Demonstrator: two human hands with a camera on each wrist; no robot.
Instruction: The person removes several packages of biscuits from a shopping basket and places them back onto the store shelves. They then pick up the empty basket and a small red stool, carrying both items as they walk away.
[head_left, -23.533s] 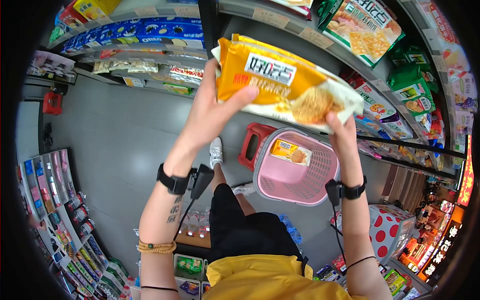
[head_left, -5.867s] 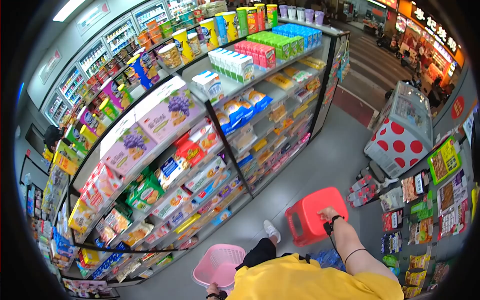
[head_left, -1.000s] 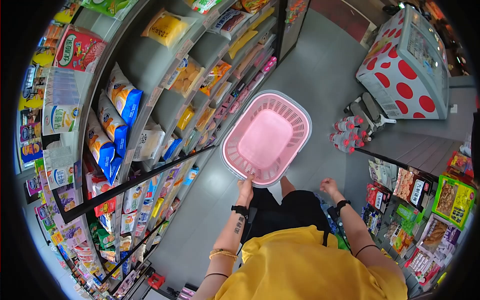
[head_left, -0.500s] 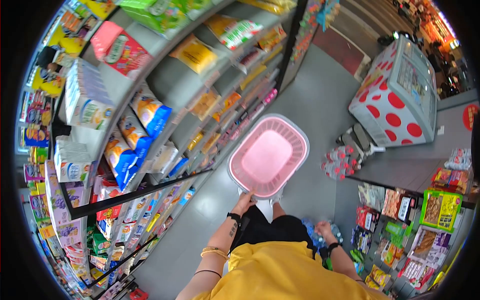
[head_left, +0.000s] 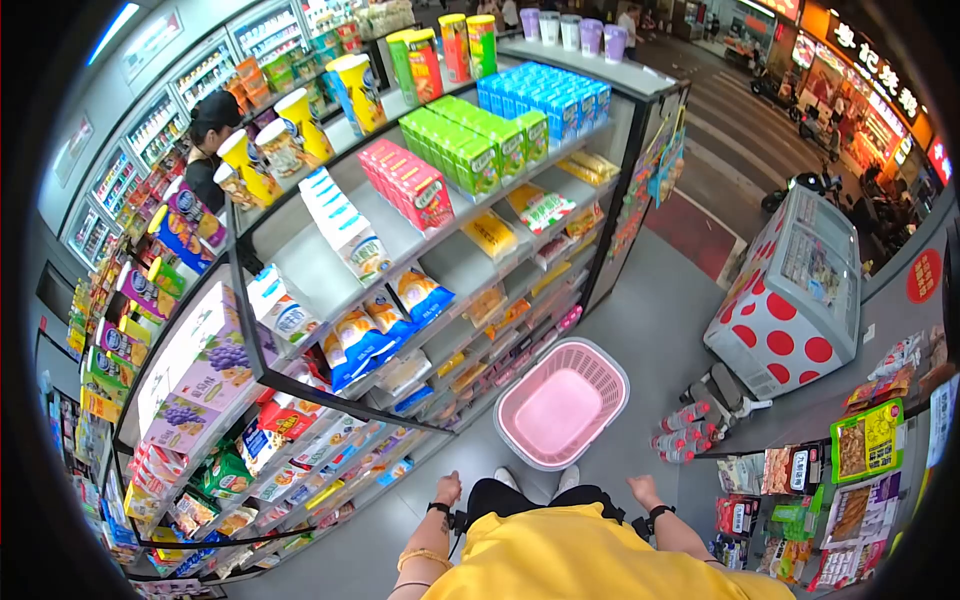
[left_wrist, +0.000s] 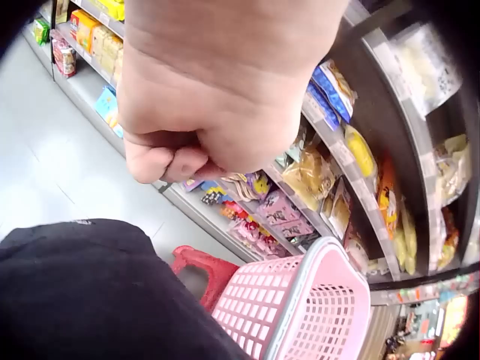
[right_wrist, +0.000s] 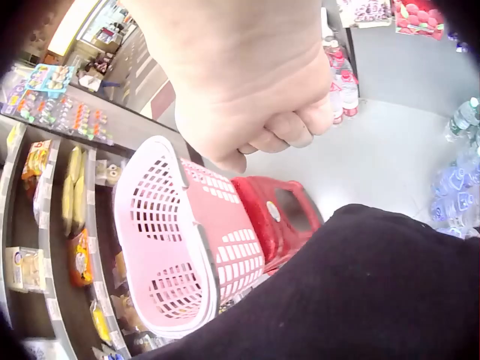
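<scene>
A pink slatted basket (head_left: 562, 403) with nothing visible inside lies in front of the feet. Both wrist views show it on a red stool (left_wrist: 225, 274), which the basket hides in the head view. My left hand (head_left: 448, 489) hangs left of the body, apart from the basket, its fingers (left_wrist: 184, 161) loosely curled around nothing. On the other side my right hand (head_left: 643, 490) also hangs free, fingers (right_wrist: 281, 133) loosely curled, touching neither basket (right_wrist: 231, 232) nor stool (right_wrist: 255, 210).
Shelves of packaged snacks and drink cartons (head_left: 545, 100) run along the left and ahead. At right stand a red-dotted freezer (head_left: 790, 300), bottles (head_left: 683, 435) and hanging snack packs (head_left: 866, 440). A person in a black cap (head_left: 212, 125) is behind the shelves.
The left hand has let go of the basket's near rim and dropped back to the left. The head view has tilted up. The stool that the right hand touched earlier is now under the basket.
</scene>
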